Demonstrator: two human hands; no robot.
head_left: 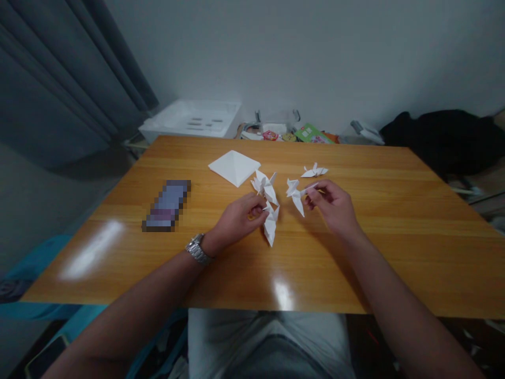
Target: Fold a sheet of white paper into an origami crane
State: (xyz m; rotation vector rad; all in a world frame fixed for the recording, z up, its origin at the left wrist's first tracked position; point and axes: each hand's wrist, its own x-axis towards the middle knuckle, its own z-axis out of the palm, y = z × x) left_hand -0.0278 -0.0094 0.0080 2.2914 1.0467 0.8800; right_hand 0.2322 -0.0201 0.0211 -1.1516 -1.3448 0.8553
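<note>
Between finger and thumb, my left hand [242, 216] pinches a white origami crane [270, 225], its wing pointing down toward me. Just behind it is another paper crane [265, 184], close against my fingertips; whether it touches them I cannot tell. My right hand [331, 202] pinches one thin pointed end of a separate origami crane [295, 196], held to the left of the fingers. Farther back, a smaller-looking folded crane [314, 170] rests on the table. A white sheet [234, 167] with a crease down its middle lies flat beyond my left hand.
The wooden table [394, 226] has a pixelated phone [166, 205] lying on its left side. Past the far edge stand a white plastic tray [193, 118] and assorted items, including a green packet [313, 133]. Dark cloth [445, 139] is piled at the back right.
</note>
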